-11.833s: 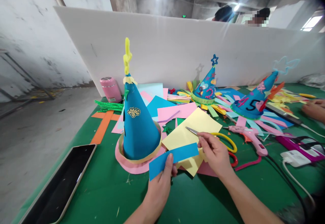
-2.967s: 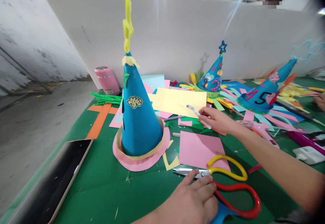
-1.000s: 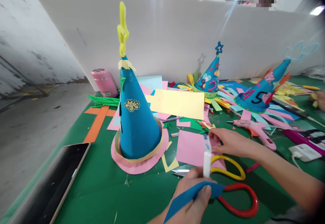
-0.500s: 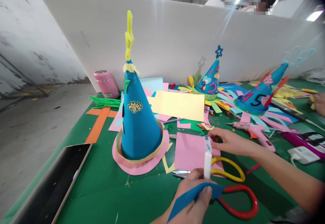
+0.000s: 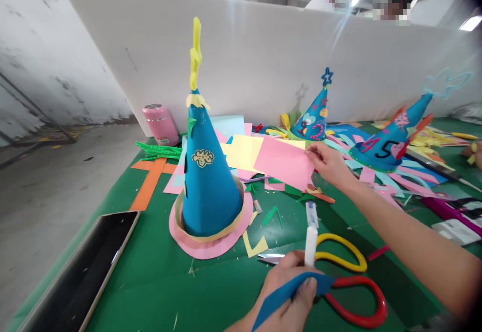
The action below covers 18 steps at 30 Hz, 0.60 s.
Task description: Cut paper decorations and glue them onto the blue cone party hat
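My right hand [image 5: 330, 163] pinches the edge of a pink paper sheet [image 5: 285, 163], raised over a yellow sheet [image 5: 246, 152]. Low in the view, my left hand [image 5: 282, 292] is closed on a blue paper strip [image 5: 276, 294], the thumb pressing it. A white pen-like stick [image 5: 311, 245] with a clear end also stands up from that hand. Scissors [image 5: 359, 280] with a red and a yellow handle lie at or under the left fingers; whether they are gripped is unclear. Left of both hands stands a blue cone hat [image 5: 211, 196] with a pink brim and yellow topper.
A dark-screened tablet or phone [image 5: 79, 266] lies at the left edge. Behind are a pink flask [image 5: 161, 123], green pipe cleaners [image 5: 158, 151] and two blue hats [image 5: 312, 116]. Paper scraps, a glue gun and another person's hand [image 5: 476, 156] are at right.
My right hand has lifted the pink sheet off the table and carried it back over the yellow sheet, uncovering green scraps. My left hand keeps its hold, almost unmoved.
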Each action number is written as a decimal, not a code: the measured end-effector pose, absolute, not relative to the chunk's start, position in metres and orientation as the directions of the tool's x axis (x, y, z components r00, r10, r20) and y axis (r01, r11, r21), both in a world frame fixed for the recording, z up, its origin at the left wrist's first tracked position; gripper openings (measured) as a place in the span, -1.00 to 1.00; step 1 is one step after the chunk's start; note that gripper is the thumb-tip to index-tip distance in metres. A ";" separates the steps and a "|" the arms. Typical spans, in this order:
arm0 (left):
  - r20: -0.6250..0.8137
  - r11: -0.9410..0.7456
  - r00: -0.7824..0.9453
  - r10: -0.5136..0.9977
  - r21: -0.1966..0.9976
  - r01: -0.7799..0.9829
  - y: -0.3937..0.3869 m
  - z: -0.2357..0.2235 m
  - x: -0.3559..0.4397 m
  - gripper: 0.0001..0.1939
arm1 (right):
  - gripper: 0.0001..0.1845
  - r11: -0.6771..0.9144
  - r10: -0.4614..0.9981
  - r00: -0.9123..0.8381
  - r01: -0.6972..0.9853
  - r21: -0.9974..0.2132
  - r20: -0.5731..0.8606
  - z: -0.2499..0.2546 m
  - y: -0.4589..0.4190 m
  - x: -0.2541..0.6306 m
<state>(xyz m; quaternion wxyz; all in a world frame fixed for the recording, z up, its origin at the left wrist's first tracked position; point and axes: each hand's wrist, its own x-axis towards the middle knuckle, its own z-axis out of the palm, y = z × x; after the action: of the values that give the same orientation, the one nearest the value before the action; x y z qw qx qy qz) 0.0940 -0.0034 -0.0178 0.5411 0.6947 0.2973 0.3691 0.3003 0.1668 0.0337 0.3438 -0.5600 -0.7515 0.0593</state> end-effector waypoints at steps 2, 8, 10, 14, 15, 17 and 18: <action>0.182 -0.219 0.547 0.817 0.976 0.002 -0.004 -0.019 0.095 -0.64 | -0.83 0.359 0.877 -0.107 0.793 -0.492 0.468 0.031 0.188 0.290; 0.203 -0.211 0.529 0.824 0.976 -0.046 -0.004 -0.025 0.096 -0.60 | -0.81 0.382 0.888 -0.151 0.769 -0.512 0.435 0.015 0.231 0.243; 0.201 -0.200 0.535 0.820 0.978 -0.061 -0.003 -0.026 0.096 -0.59 | -0.78 0.404 0.893 -0.210 0.763 -0.505 0.398 0.009 0.239 0.226; 0.186 -0.178 0.550 0.814 0.982 -0.068 -0.003 -0.027 0.095 -0.58 | -0.75 0.447 0.887 -0.304 0.755 -0.479 0.349 0.006 0.245 0.207; 0.188 -0.183 0.549 0.814 0.981 -0.065 -0.002 -0.027 0.095 -0.58 | -0.73 0.451 0.885 -0.310 0.759 -0.470 0.347 0.007 0.242 0.207; 0.191 -0.191 0.547 0.815 0.980 -0.058 -0.002 -0.027 0.094 -0.58 | -0.72 0.452 0.883 -0.318 0.771 -0.449 0.345 0.013 0.232 0.213; 0.194 -0.193 0.548 0.813 0.979 -0.060 -0.002 -0.028 0.094 -0.59 | -0.74 0.453 0.884 -0.325 0.776 -0.439 0.337 0.017 0.224 0.219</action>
<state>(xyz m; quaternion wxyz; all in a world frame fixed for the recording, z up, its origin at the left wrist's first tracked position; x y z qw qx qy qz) 0.0940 -0.0023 -0.0275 0.5696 0.6706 0.2809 0.3833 0.2192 0.2236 0.0169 0.2715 -0.5136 -0.8079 0.0990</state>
